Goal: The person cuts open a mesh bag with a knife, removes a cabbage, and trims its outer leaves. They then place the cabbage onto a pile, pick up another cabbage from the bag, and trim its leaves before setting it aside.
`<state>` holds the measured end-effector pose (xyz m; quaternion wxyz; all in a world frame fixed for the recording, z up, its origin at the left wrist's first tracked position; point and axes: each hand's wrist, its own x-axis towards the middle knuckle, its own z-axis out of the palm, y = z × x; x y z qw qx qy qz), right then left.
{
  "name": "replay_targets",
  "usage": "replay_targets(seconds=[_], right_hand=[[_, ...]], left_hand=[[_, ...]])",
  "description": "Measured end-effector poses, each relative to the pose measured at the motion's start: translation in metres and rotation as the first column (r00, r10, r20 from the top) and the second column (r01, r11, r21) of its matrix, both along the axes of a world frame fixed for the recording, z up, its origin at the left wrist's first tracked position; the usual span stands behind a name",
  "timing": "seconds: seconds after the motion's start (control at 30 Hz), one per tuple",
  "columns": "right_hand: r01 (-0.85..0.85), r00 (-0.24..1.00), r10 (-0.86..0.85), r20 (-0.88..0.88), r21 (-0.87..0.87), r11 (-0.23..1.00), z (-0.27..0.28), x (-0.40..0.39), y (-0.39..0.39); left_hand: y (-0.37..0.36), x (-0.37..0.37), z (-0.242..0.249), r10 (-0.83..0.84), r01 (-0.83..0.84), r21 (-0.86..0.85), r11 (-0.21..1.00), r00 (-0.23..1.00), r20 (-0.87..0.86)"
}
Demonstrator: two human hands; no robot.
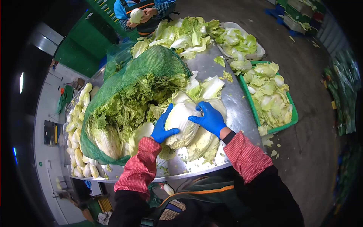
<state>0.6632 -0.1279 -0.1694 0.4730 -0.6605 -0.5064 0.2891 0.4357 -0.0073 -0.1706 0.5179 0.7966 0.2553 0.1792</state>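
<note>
A pale cabbage head (183, 123) lies on the metal table, close to its front edge. My left hand (163, 126), in a blue glove, rests against the cabbage's left side with thumb and fingers apart. Over its upper right side is my right hand (208, 118), also blue-gloved, with its fingers closed round a knife (190, 97) whose thin blade points up and left. Loose outer leaves (202, 145) lie under and to the right of the head. A green mesh sack (153, 60) full of leafy cabbages (128, 100) spreads open to the left.
Trimmed cabbages (77, 130) are piled at the table's far left. Leaves fill a green crate (294, 113) and a white tub (261, 51) on the right. Across the metal table (242, 102), beyond a leaf heap (185, 34), a person (149, 11) holds a cabbage.
</note>
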Motion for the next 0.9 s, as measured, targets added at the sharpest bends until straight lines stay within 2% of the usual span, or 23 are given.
replay_targets(seconds=[0.1, 0.13, 0.17, 0.2, 0.23, 0.27, 0.33, 0.37, 0.43, 0.47, 0.57, 0.6, 0.63, 0.7, 0.73, 0.77, 0.83, 0.9], right_hand=[[0.04, 0.996, -0.039, 0.077, -0.011, 0.999, -0.009, -0.007, -0.016], [0.076, 0.996, -0.075, 0.04, -0.023, 0.997, -0.016, -0.007, -0.024], [0.12, 0.983, -0.12, -0.136, -0.006, 0.993, -0.022, -0.007, -0.033], [0.16, 0.986, -0.162, -0.029, -0.051, 0.986, -0.035, -0.002, -0.043], [0.203, 0.977, -0.196, 0.083, -0.088, 0.975, -0.047, 0.001, -0.05], [0.214, 0.976, -0.209, 0.062, -0.09, 0.973, -0.06, -0.002, -0.057], [0.247, 0.969, -0.246, 0.017, -0.087, 0.965, -0.053, -0.006, -0.063], [0.236, 0.969, -0.242, -0.04, -0.123, 0.964, -0.05, -0.014, -0.067], [0.21, 0.978, -0.211, -0.005, -0.064, 0.976, -0.036, -0.028, -0.063], [0.193, 0.979, -0.196, 0.055, 0.052, 0.98, -0.038, -0.032, -0.059], [0.174, 0.984, -0.173, 0.047, -0.016, 0.985, -0.044, -0.024, -0.06], [0.134, 0.987, -0.148, -0.065, -0.184, 0.974, -0.044, -0.014, -0.063], [0.177, 0.984, -0.173, 0.047, -0.124, 0.976, -0.05, -0.005, -0.064], [0.152, 0.984, -0.121, 0.128, -0.27, 0.951, -0.05, 0.014, -0.066], [0.185, 0.963, -0.125, 0.238, -0.25, 0.95, -0.045, 0.017, -0.062], [0.165, 0.96, -0.114, 0.254, -0.19, 0.968, -0.04, 0.021, -0.056], [0.117, 0.954, -0.091, 0.286, -0.076, 0.99, 0.004, 0.016, -0.032], [0.021, 0.983, -0.038, 0.177, 0.1, 0.995, -0.003, 0.011, 0.004]], left_hand=[[0.005, -0.011, -0.006, 0.02, -0.02, -0.016, 1.0, 1.0, 0.004], [0.007, -0.012, -0.009, 0.03, -0.029, -0.033, 0.999, 0.999, 0.019], [0.008, -0.014, -0.012, 0.04, -0.038, -0.051, 0.998, 0.999, 0.034], [0.01, -0.014, -0.009, 0.049, -0.049, 0.009, 0.999, 0.999, -0.005], [0.008, -0.013, -0.002, 0.137, -0.134, 0.072, 0.988, 0.99, -0.039], [0.005, -0.012, 0.007, 0.223, -0.213, 0.139, 0.967, 0.972, -0.067], [0.005, -0.005, 0.017, 0.361, -0.325, 0.31, 0.894, 0.93, -0.066], [0.0, 0.001, 0.02, 0.378, -0.325, 0.366, 0.872, 0.922, -0.082], [-0.023, 0.029, 0.038, 0.409, -0.31, 0.476, 0.823, 0.905, -0.118], [-0.036, 0.042, 0.049, 0.511, -0.154, 0.801, 0.578, 0.834, -0.208], [0.004, 0.047, 0.05, 0.487, -0.197, 0.556, 0.808, 0.755, -0.44], [0.026, 0.041, 0.046, 0.425, -0.186, 0.438, 0.879, 0.721, -0.547], [0.038, 0.036, 0.047, 0.372, -0.193, 0.353, 0.915, 0.742, -0.559], [0.048, 0.028, 0.033, 0.394, -0.192, 0.408, 0.893, 0.774, -0.496], [0.043, 0.027, 0.028, 0.412, -0.205, 0.447, 0.871, 0.8, -0.435], [0.031, 0.026, 0.02, 0.426, -0.22, 0.483, 0.848, 0.824, -0.373], [0.01, 0.025, 0.029, 0.441, -0.25, 0.485, 0.838, 0.834, -0.331], [0.0, 0.021, 0.031, 0.431, -0.249, 0.503, 0.828, 0.856, -0.285]])
